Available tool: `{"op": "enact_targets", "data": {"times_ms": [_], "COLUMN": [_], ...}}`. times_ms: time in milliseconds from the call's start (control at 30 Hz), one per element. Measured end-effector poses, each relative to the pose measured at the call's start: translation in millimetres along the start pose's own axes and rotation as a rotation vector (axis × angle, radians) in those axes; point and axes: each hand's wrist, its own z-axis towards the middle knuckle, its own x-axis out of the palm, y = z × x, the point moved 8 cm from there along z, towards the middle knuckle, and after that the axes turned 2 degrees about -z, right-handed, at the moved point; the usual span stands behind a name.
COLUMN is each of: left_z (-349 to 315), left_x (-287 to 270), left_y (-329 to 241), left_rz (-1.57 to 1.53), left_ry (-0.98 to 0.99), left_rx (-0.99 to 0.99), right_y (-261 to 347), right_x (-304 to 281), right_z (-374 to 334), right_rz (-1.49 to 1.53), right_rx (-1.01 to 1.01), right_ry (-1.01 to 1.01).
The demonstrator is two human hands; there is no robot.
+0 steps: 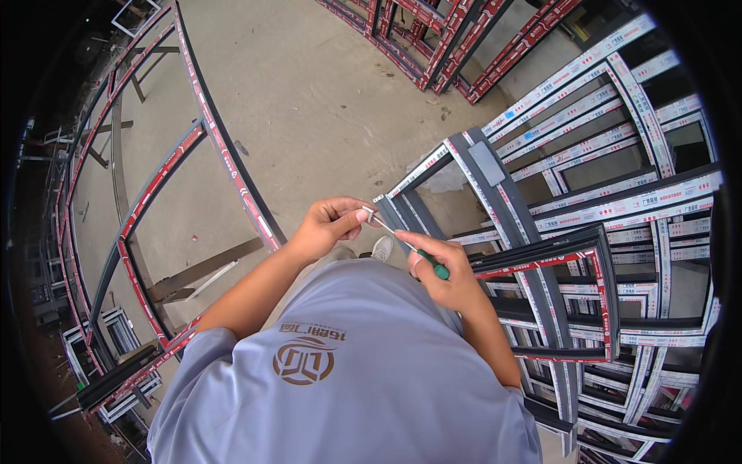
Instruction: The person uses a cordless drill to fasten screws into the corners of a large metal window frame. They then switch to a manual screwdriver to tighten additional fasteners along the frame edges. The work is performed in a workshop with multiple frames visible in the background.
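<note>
In front of my body, my left hand pinches a small pale fitting between thumb and fingertips. My right hand is closed around a screwdriver with a green handle. Its thin metal shaft points up and left, and the tip meets or lies right beside the fitting; which of the two I cannot tell. The fitting is too small for its exact kind to show. Just beyond my right hand stands a dark grey frame.
Stacked frames with white printed film fill the right side, a smaller red-taped frame among them. A large red-taped frame stands at left. More red-taped frames lean at the back, on the concrete floor.
</note>
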Motion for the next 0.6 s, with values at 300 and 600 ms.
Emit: {"op": "enact_targets", "data": {"times_ms": [300,600], "left_z": [70,127], "left_x": [33,18], "left_y": [0,-19], "left_rz": [0.051,-0.045], "left_ry": [0.241,0.323], "left_rx": [-0.084,-0.188], "right_y": [-4,-33], "right_x": [-40,-62], "right_z": [0,54], "right_rz": [-0.498,0.164], "right_rx": [-0.09,0.104], "right_ry": [-0.036,-0.031]}}
